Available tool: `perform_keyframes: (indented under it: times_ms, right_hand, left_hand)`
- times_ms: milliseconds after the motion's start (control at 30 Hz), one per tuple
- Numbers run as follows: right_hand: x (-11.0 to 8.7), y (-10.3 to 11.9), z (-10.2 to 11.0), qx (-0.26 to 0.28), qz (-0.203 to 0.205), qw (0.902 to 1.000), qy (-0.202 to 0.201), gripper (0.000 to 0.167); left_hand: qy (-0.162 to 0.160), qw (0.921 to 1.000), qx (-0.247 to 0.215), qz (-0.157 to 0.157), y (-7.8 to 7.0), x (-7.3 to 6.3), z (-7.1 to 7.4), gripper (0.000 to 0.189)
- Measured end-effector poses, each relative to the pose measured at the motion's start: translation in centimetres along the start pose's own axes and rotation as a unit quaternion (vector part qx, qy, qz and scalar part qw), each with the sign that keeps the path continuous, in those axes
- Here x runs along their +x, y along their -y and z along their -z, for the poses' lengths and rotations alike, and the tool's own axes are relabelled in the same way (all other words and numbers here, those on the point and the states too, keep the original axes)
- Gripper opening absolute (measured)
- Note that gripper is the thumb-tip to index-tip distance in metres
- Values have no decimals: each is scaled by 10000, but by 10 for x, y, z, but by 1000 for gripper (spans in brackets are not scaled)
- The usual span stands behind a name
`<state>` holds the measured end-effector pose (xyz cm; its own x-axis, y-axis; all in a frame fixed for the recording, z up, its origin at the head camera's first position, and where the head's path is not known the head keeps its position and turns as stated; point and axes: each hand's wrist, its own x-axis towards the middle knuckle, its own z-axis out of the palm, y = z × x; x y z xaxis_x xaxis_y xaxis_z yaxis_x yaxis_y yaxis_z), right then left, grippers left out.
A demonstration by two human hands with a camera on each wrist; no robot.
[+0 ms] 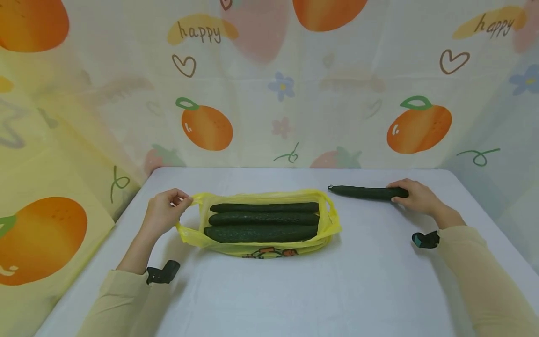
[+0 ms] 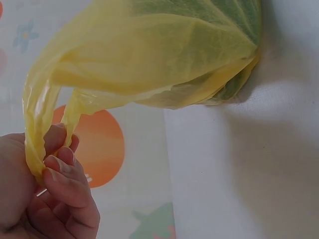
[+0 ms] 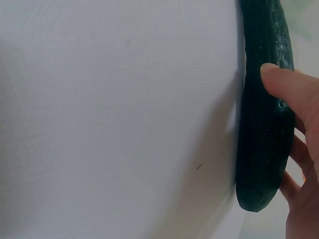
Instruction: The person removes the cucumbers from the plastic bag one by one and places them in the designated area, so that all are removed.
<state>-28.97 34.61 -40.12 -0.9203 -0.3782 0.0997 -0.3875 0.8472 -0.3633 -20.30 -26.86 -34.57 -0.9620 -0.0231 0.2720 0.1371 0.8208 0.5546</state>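
Observation:
A yellow plastic bag [image 1: 269,250] lies on its side across the middle of the table, its mouth spread wide. Inside it several dark green cucumbers [image 1: 263,218] lie side by side. My left hand [image 1: 162,213] pinches the bag's left handle, and in the left wrist view the handle [image 2: 35,124] loops over the fingers. At the back right, my right hand [image 1: 414,196] grips one more cucumber [image 1: 362,192] by its right end. The right wrist view shows the thumb [image 3: 281,82] across this cucumber, the other fingers partly hidden behind it.
A white cloth covers the table [image 1: 269,295]. Behind it hangs a printed curtain [image 1: 252,121] with oranges, hearts and flowers, which also runs along both sides. Each wrist carries a small black camera [image 1: 164,272].

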Motion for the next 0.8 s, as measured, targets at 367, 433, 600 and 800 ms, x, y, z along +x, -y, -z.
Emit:
perform_keyframes:
  times_ms: [367,433,600,800]
  right_hand:
    - [-4,-8,-5,-335,-529,9980,-74,49]
    - [-5,-10,-6,-316,-638,9974,-91,51]
    - [-6,-12,-6,-272,-717,9970,-90,51]
    - [-5,-12,-5,-315,-727,9968,-74,49]
  left_hand:
    - [-23,10000,16,-20,1,0,-1,20]
    - [-24,10000,27,-31,1,0,-1,20]
    - [-22,10000,22,-37,2,0,-1,20]
    - [6,10000,1,-4,2,1,-2,19]
